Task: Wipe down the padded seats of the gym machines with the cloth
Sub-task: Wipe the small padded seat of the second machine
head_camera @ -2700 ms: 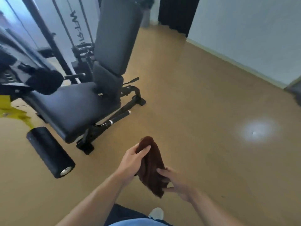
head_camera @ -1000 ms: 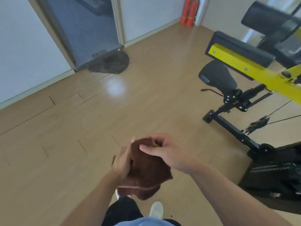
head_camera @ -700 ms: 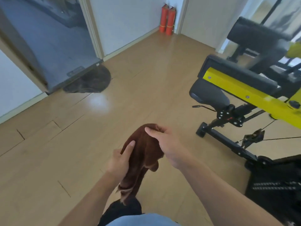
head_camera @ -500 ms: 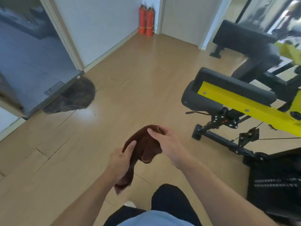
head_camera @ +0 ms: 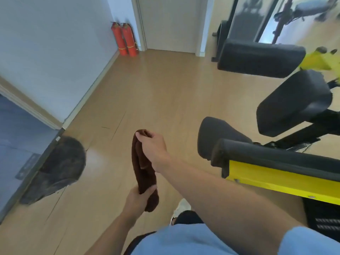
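Note:
A dark brown cloth (head_camera: 142, 168) hangs lengthwise in front of me, stretched between both hands. My right hand (head_camera: 153, 148) pinches its top end, and my left hand (head_camera: 138, 199) grips its lower end. To the right stands a yellow-framed gym machine (head_camera: 276, 178) with a small black padded seat (head_camera: 215, 137) close to my right forearm. Above it are two more black pads: a tilted one (head_camera: 294, 102) and a long one (head_camera: 257, 59) farther back.
Two red fire extinguishers (head_camera: 125, 39) stand in the far corner beside a white door (head_camera: 171, 23). A dark mat (head_camera: 58, 166) lies at a doorway on the left. A black weight stack (head_camera: 323, 216) sits at lower right. Wooden floor (head_camera: 156, 92) stretches ahead.
My view has turned further right and the yellow machine's seat is now much nearer. The cloth went from bunched between my hands to pulled out long, right hand on top, left hand below.

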Action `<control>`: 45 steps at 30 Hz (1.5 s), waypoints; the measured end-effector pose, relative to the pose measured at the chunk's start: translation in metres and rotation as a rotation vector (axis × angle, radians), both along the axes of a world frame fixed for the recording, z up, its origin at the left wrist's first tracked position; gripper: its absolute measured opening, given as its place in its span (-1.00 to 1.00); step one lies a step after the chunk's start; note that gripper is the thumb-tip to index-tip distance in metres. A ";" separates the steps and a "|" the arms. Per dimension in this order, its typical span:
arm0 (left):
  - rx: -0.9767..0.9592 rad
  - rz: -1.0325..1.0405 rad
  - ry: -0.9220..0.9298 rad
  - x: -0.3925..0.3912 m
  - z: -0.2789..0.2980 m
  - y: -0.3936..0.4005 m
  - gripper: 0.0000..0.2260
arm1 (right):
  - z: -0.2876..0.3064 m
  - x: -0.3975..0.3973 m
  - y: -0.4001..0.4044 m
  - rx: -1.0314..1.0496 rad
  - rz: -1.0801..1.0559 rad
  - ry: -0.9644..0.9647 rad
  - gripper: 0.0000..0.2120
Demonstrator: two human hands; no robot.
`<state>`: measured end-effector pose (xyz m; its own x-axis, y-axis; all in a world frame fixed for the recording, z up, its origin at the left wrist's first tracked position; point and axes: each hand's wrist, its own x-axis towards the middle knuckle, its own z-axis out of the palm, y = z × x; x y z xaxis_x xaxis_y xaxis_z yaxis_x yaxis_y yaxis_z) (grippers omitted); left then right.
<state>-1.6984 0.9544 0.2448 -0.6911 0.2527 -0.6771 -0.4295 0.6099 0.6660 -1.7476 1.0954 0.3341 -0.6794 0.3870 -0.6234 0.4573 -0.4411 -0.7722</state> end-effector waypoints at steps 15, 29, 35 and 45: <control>-0.175 -0.548 0.172 -0.282 -0.061 0.256 -0.85 | -0.189 -0.066 0.277 0.240 -0.539 -0.946 -0.48; 0.303 -1.454 0.545 -0.361 -0.074 0.541 -0.70 | -0.154 -0.067 0.326 0.187 -1.371 -0.591 -0.91; -0.091 -2.008 0.296 -0.352 -0.153 0.559 -0.60 | -0.229 -0.070 0.283 0.073 -1.172 -1.060 -0.62; -0.033 -1.907 0.355 -0.297 -0.280 0.536 -0.39 | -0.372 -0.122 0.350 0.171 -0.779 -1.247 -0.15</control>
